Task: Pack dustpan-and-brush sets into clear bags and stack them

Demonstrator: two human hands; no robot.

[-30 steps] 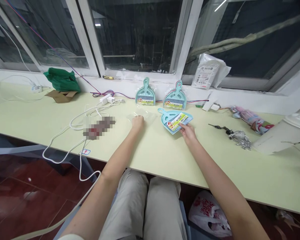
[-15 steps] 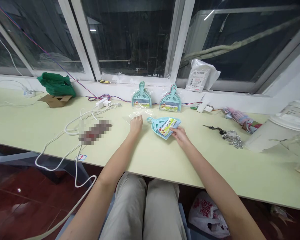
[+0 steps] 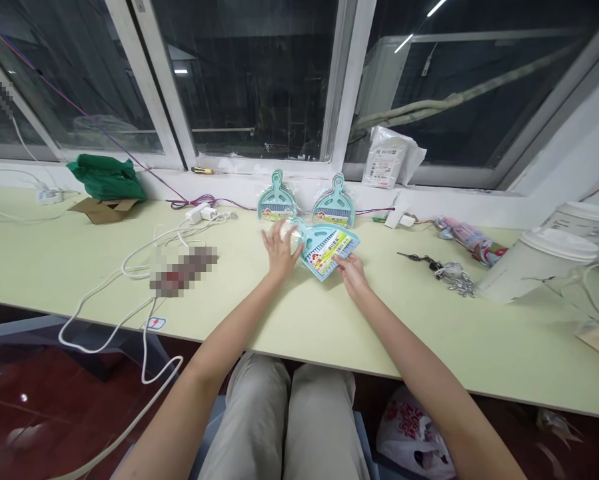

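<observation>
My right hand pinches the lower right edge of a mint-green mini dustpan with its brush, a yellow and white label across the front. The dustpan is tilted over the table, its handle toward the upper left. My left hand is open with fingers spread beside that handle; whether its thumb touches the dustpan I cannot tell. Clear plastic film shows faintly around the left fingers. Behind, two more wrapped dustpan sets, a left one and a right one, lean upright against the wall under the window.
White cables and a blurred-out item lie at left. A green bag sits on a cardboard box. To the right are keys, a folded umbrella and white cups. A white package leans on the sill.
My left hand has opened from a closed grip and moved slightly right, toward the dustpan's handle. The dustpan has turned a little in my right hand, its label now facing me more.
</observation>
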